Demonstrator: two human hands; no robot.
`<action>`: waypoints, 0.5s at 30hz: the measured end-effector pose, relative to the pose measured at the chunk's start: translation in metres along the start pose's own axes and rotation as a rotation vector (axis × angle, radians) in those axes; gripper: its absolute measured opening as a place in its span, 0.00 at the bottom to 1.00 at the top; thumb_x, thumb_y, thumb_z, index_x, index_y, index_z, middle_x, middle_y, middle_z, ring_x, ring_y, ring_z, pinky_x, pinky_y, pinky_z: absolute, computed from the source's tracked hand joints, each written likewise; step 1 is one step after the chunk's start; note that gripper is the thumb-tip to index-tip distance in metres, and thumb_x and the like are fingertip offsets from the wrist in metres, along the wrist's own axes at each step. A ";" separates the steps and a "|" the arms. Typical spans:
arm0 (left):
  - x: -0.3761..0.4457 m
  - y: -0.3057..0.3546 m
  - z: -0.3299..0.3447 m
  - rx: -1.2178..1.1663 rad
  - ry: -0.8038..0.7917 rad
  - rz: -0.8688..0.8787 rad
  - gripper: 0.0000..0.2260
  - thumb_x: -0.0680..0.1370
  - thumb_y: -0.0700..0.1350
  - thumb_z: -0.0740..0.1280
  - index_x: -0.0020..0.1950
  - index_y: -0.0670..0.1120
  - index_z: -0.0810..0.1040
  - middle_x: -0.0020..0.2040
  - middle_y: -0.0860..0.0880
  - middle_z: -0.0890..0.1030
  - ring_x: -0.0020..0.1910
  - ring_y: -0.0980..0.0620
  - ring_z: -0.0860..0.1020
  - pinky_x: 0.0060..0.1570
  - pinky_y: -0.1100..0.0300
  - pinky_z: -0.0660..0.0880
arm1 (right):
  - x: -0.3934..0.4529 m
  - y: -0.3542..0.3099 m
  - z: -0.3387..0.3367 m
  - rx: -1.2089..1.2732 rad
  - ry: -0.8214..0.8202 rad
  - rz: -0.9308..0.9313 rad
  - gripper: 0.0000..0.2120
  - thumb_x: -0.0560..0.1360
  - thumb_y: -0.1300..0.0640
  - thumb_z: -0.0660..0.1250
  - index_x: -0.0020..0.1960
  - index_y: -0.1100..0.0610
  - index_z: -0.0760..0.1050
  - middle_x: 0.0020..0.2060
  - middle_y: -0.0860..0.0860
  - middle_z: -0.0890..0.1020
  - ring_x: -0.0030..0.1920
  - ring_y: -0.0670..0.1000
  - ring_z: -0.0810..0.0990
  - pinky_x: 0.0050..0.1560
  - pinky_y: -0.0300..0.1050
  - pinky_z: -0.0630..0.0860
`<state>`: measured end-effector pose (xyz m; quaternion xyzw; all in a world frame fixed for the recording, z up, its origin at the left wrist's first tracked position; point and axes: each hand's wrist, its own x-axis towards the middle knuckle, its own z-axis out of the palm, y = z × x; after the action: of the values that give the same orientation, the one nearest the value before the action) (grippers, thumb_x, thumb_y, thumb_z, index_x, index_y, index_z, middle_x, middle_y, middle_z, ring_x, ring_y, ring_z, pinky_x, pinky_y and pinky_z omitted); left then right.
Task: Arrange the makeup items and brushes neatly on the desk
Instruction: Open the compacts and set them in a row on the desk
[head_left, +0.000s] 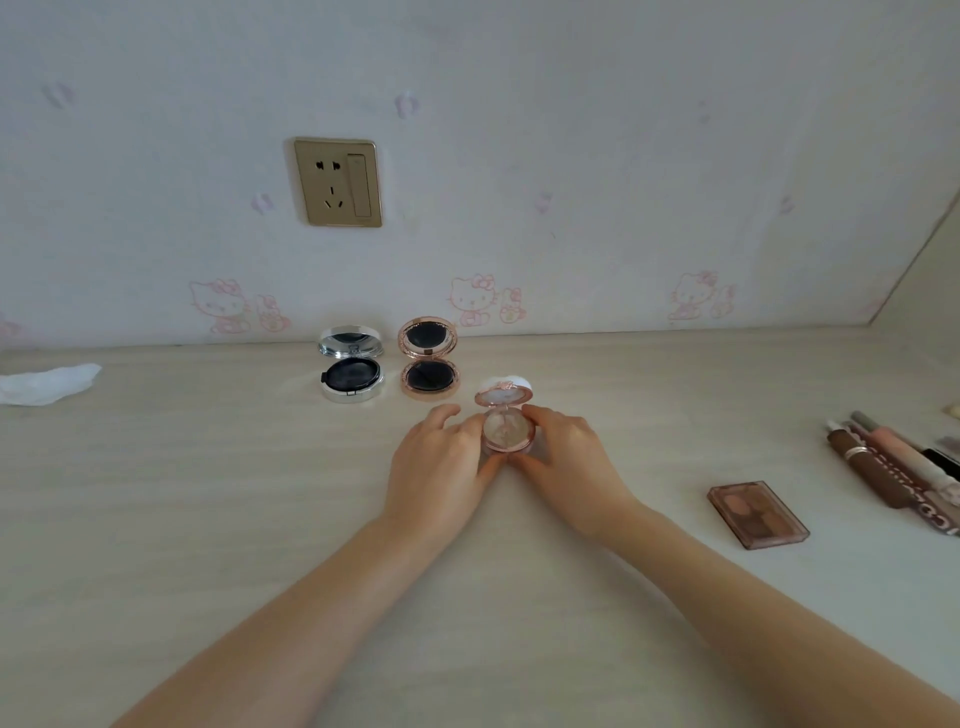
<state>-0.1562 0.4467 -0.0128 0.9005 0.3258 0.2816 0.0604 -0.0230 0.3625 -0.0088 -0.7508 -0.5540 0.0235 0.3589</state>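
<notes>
Hands meet at the centre of the bench (208, 519), both on a small pink compact (508, 431) that stands open with its lid upright. Left hand (441, 462) has curled fingers pinching the compact's left rim; right hand (566, 457) has fingers and thumb wrapped round its right side. At 11 o'clock from it, near the wall, a rose-gold compact (430, 366) lies open, and just beside that, at its 9 o'clock, a silver compact (352, 371). At 4 o'clock lies a brown eyeshadow palette (758, 514); several pencils and brushes (893, 467) lie at 3 o'clock by the edge. A crumpled tissue (47, 384) sits at far 9 o'clock.
</notes>
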 end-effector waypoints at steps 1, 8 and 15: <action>0.007 -0.001 0.004 0.015 0.006 0.013 0.16 0.77 0.57 0.65 0.60 0.51 0.79 0.56 0.47 0.82 0.68 0.51 0.70 0.56 0.55 0.71 | 0.007 0.004 0.000 -0.003 -0.001 0.007 0.10 0.75 0.55 0.67 0.54 0.57 0.77 0.44 0.51 0.82 0.44 0.54 0.78 0.42 0.41 0.67; 0.042 0.000 0.020 0.162 0.023 0.099 0.14 0.76 0.53 0.67 0.55 0.44 0.81 0.48 0.46 0.85 0.64 0.48 0.74 0.59 0.56 0.71 | 0.045 0.027 0.002 -0.040 -0.057 0.021 0.10 0.76 0.56 0.62 0.55 0.56 0.75 0.44 0.53 0.81 0.45 0.55 0.76 0.46 0.47 0.72; 0.067 -0.004 0.028 0.202 0.003 0.111 0.13 0.76 0.51 0.68 0.51 0.42 0.81 0.45 0.46 0.85 0.61 0.47 0.77 0.58 0.56 0.72 | 0.071 0.036 0.005 -0.016 -0.104 -0.002 0.14 0.76 0.56 0.63 0.61 0.57 0.72 0.48 0.54 0.81 0.49 0.57 0.77 0.48 0.47 0.71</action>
<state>-0.1017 0.4935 -0.0059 0.9183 0.3022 0.2514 -0.0467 0.0317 0.4208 -0.0071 -0.7509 -0.5727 0.0575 0.3237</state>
